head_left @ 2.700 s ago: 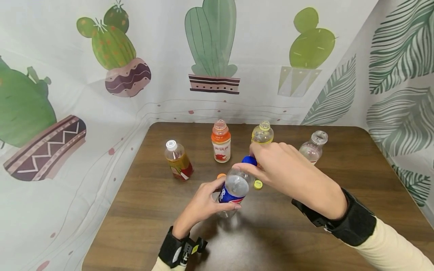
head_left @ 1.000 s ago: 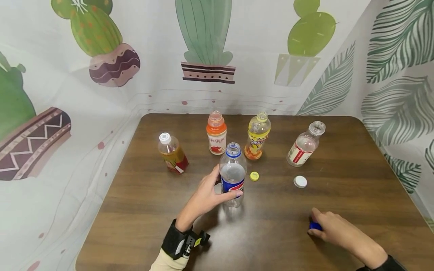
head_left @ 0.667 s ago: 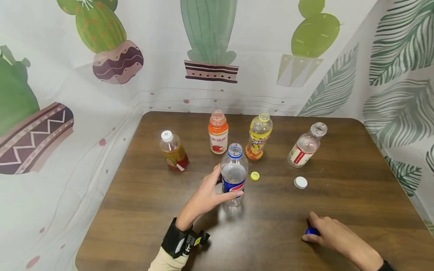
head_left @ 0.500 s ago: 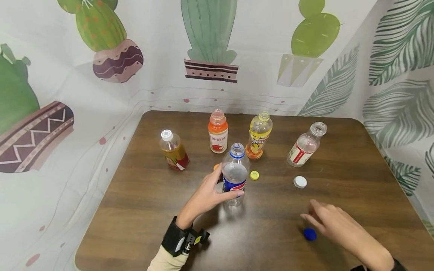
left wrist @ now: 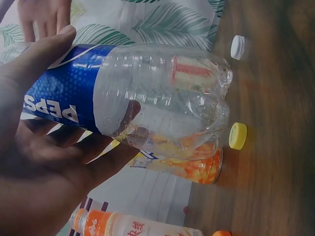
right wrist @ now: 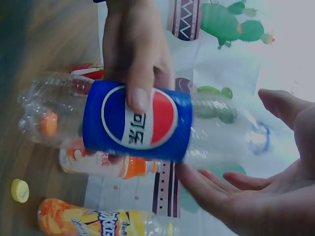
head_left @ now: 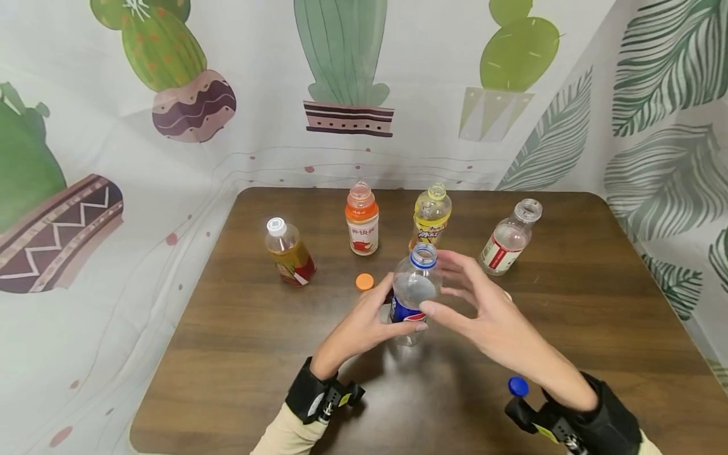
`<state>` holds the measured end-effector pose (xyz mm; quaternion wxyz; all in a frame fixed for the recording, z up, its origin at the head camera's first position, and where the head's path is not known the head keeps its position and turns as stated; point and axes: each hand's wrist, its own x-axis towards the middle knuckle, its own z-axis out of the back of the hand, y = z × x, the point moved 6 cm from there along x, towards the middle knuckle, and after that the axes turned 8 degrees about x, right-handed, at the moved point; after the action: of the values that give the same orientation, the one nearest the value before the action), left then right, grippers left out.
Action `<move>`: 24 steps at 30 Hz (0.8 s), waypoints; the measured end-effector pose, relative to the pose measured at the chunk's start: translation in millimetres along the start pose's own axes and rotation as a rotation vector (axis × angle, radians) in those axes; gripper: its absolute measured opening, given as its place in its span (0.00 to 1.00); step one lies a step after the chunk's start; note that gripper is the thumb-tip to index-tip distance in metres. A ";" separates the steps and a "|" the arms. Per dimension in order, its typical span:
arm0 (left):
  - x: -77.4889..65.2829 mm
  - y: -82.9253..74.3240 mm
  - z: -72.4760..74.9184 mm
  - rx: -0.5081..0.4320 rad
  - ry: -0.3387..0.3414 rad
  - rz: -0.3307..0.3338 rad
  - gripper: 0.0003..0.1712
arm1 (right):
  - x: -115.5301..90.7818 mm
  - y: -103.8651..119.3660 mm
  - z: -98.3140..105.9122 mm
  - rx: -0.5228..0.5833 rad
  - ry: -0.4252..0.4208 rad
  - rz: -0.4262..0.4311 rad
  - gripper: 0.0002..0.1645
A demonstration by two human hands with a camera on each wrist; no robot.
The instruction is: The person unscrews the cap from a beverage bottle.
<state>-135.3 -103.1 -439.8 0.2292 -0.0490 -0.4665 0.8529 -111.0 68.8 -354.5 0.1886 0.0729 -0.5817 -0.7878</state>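
My left hand (head_left: 358, 328) grips the clear Pepsi bottle (head_left: 415, 287) around its blue label, thumb in front. The bottle's mouth is uncapped and it looks nearly upright; whether its base touches the table I cannot tell. My right hand (head_left: 489, 316) is at the bottle's right side, fingers spread and gently bent around its shoulder. In the right wrist view, the right hand's fingers (right wrist: 206, 189) lie close to the bottle by the label's edge; contact is unclear. A blue cap (head_left: 518, 387) lies on the table by the right wrist.
A white-capped bottle (head_left: 290, 253) stands at left on the wooden table (head_left: 227, 354). Uncapped ones behind are an orange-and-white bottle (head_left: 362, 221), a yellow-labelled bottle (head_left: 432, 215) and a red-and-white-labelled bottle (head_left: 509, 240). Orange cap (head_left: 364, 282), yellow cap (left wrist: 238, 135) and white cap (left wrist: 237, 47) lie about.
My right hand took the blue cap off the Pepsi bottle, set it down at the right, let go and came back to the bottle. My left hand has shifted the bottle slightly right.
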 end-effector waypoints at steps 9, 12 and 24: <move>3.5 -8.7 -6.5 0.092 0.019 -0.063 0.40 | 11.2 -4.0 -5.1 -0.127 -0.084 0.026 0.35; 2.1 -6.0 -8.5 0.055 0.070 -0.070 0.51 | 10.0 -6.2 4.1 -0.157 -0.099 0.007 0.34; -28.2 40.6 62.9 -0.067 -0.272 0.005 0.29 | -23.0 -25.8 84.7 -0.311 -0.228 -0.164 0.38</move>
<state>-142.9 -182.8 -441.4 0.1599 0.0584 -0.5214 0.8362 -123.6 159.4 -354.8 0.0658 0.0006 -0.4626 -0.8841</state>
